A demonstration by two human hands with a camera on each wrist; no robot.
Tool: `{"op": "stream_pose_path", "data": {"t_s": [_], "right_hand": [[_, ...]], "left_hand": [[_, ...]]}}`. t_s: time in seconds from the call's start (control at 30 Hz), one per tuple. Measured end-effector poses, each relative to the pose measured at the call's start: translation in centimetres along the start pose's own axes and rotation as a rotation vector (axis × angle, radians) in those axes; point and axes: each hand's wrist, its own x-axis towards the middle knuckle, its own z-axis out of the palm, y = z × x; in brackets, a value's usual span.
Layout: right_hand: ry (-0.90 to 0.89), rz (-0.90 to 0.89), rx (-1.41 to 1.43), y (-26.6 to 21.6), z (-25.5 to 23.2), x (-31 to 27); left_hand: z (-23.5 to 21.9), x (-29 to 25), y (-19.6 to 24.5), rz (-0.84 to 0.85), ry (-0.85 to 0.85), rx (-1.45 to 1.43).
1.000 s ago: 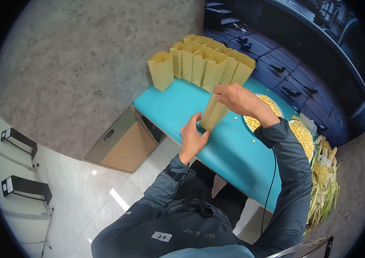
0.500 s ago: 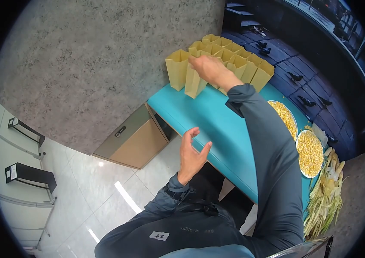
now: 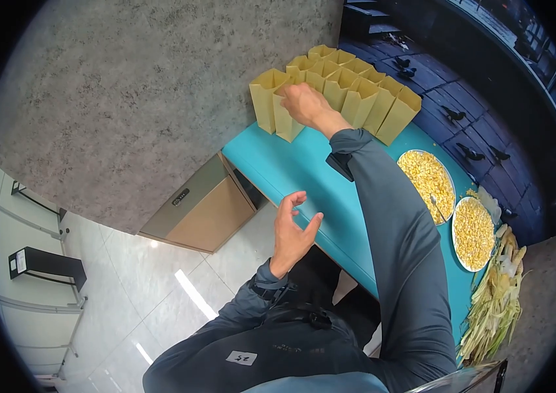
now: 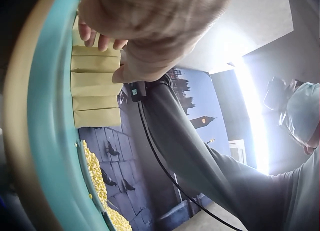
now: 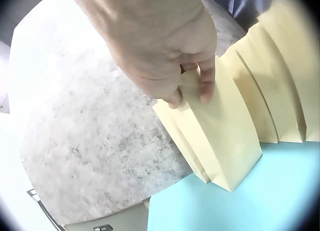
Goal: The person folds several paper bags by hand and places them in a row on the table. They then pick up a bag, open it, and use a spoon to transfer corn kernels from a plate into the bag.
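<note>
My right hand (image 3: 308, 106) pinches the top edge of an upright yellow-brown paper bag (image 3: 286, 126) at the left front of the bag group. In the right wrist view, thumb and fingers grip this bag (image 5: 227, 136) near its mouth, its base at the turquoise tabletop (image 5: 200, 211). Another open paper bag (image 3: 265, 105) stands close beside it on the left. My left hand (image 3: 293, 234) holds nothing, fingers loosely bent and thumb apart, near the table's front edge. The left wrist view has that hand (image 4: 150, 31) large at the top, overlapping the row of bags (image 4: 95, 86).
Several open paper bags (image 3: 359, 101) stand packed at the table's back. To the right are two round dishes of corn kernels (image 3: 425, 177) (image 3: 474, 232), a spoon (image 3: 437, 208) in the nearer-to-bags one. Corn husks (image 3: 494, 308) lie at the right end. A stone-patterned wall (image 3: 160, 98) borders the left.
My right hand has carried the paper bag from near the left hand up and left to the bag group. The left hand has let that bag go and stays near the table's front edge.
</note>
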Motion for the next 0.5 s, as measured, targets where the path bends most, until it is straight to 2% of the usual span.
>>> {"op": "stream_pose_path", "data": {"t_s": [0.07, 0.13, 0.17, 0.23, 0.27, 0.33, 0.37, 0.43, 0.5], "right_hand": [[-0.005, 0.002, -0.003, -0.3, -0.1, 0.0], [0.131, -0.073, -0.057, -0.7, -0.4, -0.8], [0.132, -0.065, -0.061, -0.6, -0.8, -1.4], [0.401, -0.092, -0.108, -0.3, -2.3, -2.5], [0.396, -0.087, -0.115, 0.2, -3.4, -3.0], [0.357, 0.2, -0.197, 2.0, -5.7, -4.0], [0.354, 0.205, -0.203, 2.9, -6.4, -4.5], [0.241, 0.403, -0.299, 5.0, -7.5, -5.6], [0.193, 0.459, -0.276, 6.5, -7.4, -6.3]], "left_hand": [[0.1, -0.1, 0.0, 0.002, -0.007, -0.004], [0.0, -0.3, 0.0, 0.003, -0.019, -0.009], [-0.2, -0.4, 0.0, -0.001, -0.017, 0.001], [-0.3, -0.3, -0.1, -0.006, -0.019, 0.001], [-0.2, -0.2, -0.2, -0.001, -0.008, 0.005], [0.0, -0.1, -0.4, 0.015, 0.003, -0.001], [0.2, 0.1, -0.3, 0.013, -0.001, -0.007], [0.7, 0.4, 0.3, 0.041, -0.028, -0.007], [1.4, 0.7, 1.3, 0.055, -0.059, -0.026]]}}
